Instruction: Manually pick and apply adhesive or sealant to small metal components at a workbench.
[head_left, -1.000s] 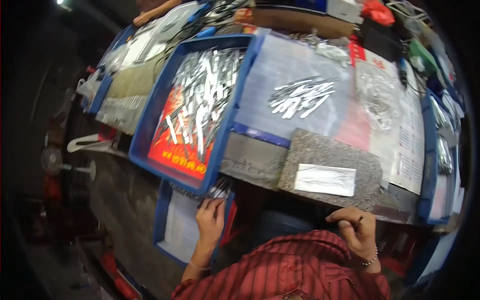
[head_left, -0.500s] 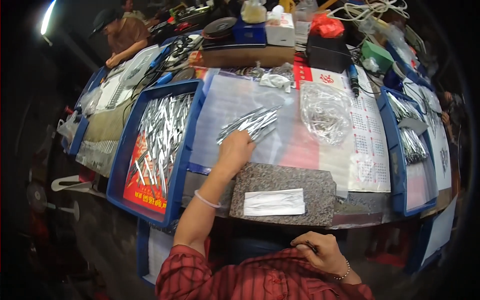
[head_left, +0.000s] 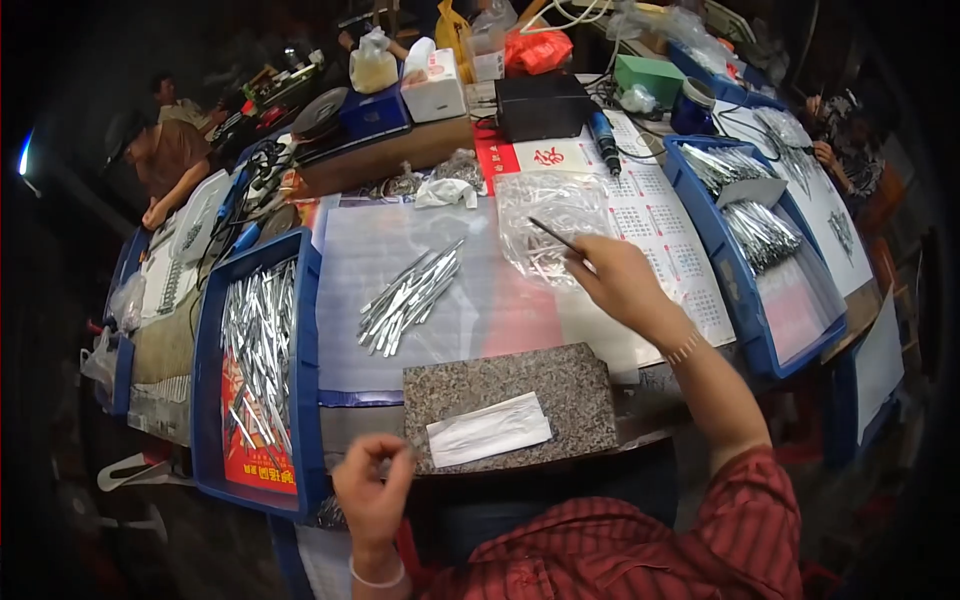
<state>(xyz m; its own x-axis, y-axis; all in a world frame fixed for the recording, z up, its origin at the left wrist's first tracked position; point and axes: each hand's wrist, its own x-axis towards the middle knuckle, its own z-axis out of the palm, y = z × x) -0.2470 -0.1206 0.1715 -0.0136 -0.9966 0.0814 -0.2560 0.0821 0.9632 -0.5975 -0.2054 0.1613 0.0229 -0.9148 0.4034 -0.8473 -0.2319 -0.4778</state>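
Observation:
My right hand (head_left: 615,280) grips a thin dark rod-like tool (head_left: 552,233), its tip pointing left over a clear plastic bag (head_left: 535,205). Low at the front, my left hand (head_left: 375,490) is closed in a pinch beside the left corner of a speckled stone block (head_left: 500,380); whatever its fingertips hold is too small to make out. A folded white paper (head_left: 490,430) lies on the block. Beyond it, a loose pile of slim silvery metal strips (head_left: 412,297) rests on a translucent plastic sheet (head_left: 345,260).
A blue tray (head_left: 312,350) of similar metal strips stands at the left. Another blue tray (head_left: 745,290) at the right holds bundled silvery pieces. A black box (head_left: 543,105), a tissue box (head_left: 433,88) and a blue-black handheld tool (head_left: 604,140) sit at the back. Other people work beyond.
My left hand has left the metal strips and come back to the block's near left side. My right hand has risen from my lap and reached forward with the dark tool. The view has shifted.

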